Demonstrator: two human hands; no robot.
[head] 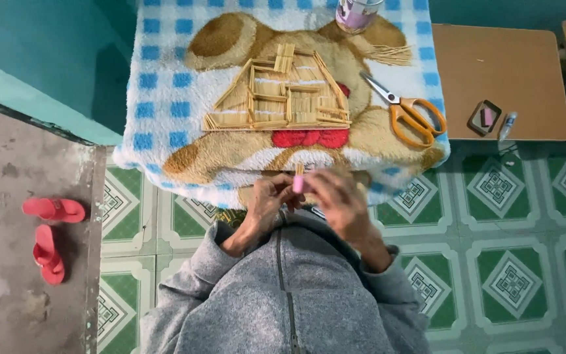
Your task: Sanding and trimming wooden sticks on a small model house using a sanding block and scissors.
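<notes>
The bear-patterned blanket (pixel 165 98) covers the table before me. At its middle lies the flat stick house (pixel 280 95); orange-handled scissors (pixel 409 111) lie near its right edge, a cup (pixel 356 13) stands at the far edge. At the near edge, my left hand (pixel 266 200) and right hand (pixel 335 193) meet, fingers pinched together on a small pink piece (pixel 298 183) with a short stick (pixel 299 169) above it.

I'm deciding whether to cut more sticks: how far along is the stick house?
Done: the stick house has walls and a sloped roof laid flat. In hand: left hand and right hand hold a small pink piece. Left: loose sticks unused beside the scissors.
</notes>
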